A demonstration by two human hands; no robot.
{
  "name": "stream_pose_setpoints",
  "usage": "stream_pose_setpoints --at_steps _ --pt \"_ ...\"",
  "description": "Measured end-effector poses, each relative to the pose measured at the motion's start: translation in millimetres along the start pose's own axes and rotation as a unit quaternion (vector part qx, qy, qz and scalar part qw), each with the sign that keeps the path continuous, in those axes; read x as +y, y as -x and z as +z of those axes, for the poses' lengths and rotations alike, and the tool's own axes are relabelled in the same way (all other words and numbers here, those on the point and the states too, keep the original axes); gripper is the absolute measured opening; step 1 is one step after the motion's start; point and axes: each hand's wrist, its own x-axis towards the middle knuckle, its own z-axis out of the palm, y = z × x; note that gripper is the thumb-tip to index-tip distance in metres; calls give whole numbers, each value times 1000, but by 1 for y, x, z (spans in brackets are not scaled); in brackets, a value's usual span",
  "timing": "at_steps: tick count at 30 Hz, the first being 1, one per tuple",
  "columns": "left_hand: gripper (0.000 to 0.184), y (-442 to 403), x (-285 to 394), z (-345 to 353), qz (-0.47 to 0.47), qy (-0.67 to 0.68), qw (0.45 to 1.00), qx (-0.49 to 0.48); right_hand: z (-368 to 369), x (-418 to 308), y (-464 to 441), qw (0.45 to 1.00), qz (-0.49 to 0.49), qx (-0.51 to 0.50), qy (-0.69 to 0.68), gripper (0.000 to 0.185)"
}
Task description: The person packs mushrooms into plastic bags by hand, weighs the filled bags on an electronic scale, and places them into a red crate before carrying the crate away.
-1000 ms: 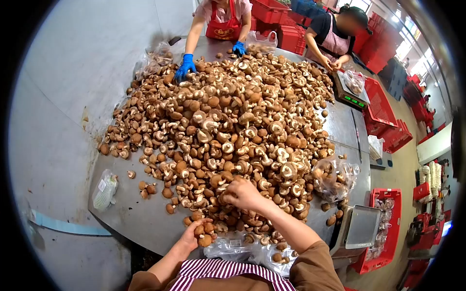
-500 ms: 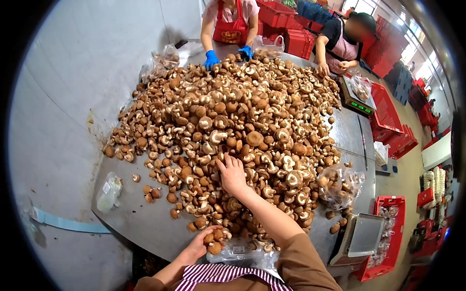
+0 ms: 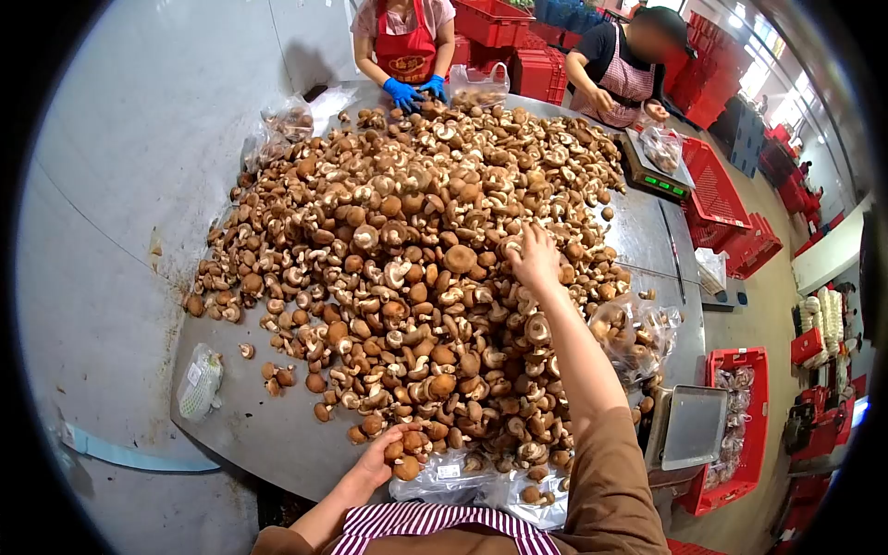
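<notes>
A large heap of brown shiitake mushrooms with pale stems covers much of the metal table. My left hand is curled round a few mushrooms at the heap's near edge. Out over the right part of the heap, my right hand reaches with fingers stretched and touching mushrooms; their tips are partly lost among the caps. Below the heap, close to my striped apron, lie clear plastic bags with a few mushrooms on them.
A filled bag lies on the right, near a scale and a red crate of packed bags. A netted package sits at left. Across the table are a person in blue gloves and another person near a second scale.
My right hand has moved right and farther out over the heap, while my left hand keeps its mushrooms. The view has shifted slightly. The far-right person's hands have lifted from the heap's edge.
</notes>
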Motion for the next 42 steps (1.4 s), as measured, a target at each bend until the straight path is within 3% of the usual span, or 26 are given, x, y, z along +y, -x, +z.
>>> stream_pose_setpoints --at_steps 1,2,6,7,10,13,19,21,24,25,27,30,33,37,39,42 --pt "49 2 -2 -1 1 0 1000 1 8 14 -3 999 41 -18 17 78" --pt "50 4 -4 -1 1 2 1000 -4 29 30 -12 980 124 -152 -31 87" --pt "50 5 -17 -3 -12 12 1000 -6 31 15 33 989 -17 -125 78 93" --pt "50 5 -20 1 -13 14 1000 -7 26 12 45 990 -34 -102 89 86" --pt "46 -3 -30 12 -13 -1 1000 1 2 1 67 975 -75 -172 118 79" --pt "45 -6 -31 24 -12 -35 999 -24 -21 -29 105 981 -102 -163 36 71" --pt "48 11 -32 26 25 -21 999 -9 4 -63 177 964 -194 -181 5 60" --pt "43 23 -32 12 -24 -2 1000 -20 16 -73 188 961 -260 -92 -12 45" --pt "44 32 -38 7 -25 -14 999 13 27 -103 183 949 -292 -37 -111 21" --pt "44 34 -38 7 -24 -20 999 28 29 -113 176 946 -297 -78 -107 16" --pt "44 36 -39 7 -36 -22 998 41 48 -129 163 934 -307 -29 -181 12" --pt "42 35 -41 4 -33 0 999 23 73 -137 128 954 -293 15 -52 13" --pt "43 35 -37 6 -33 -3 998 46 98 -129 109 952 -279 -14 125 20" --pt "46 37 -30 3 -3 -7 997 74 106 -133 96 947 -266 -78 164 24" --pt "46 36 -26 -3 -13 -5 997 78 110 -134 96 940 -271 -33 203 19" --pt "44 35 -20 -7 -2 -11 997 80 112 -127 91 937 -276 -65 207 18"
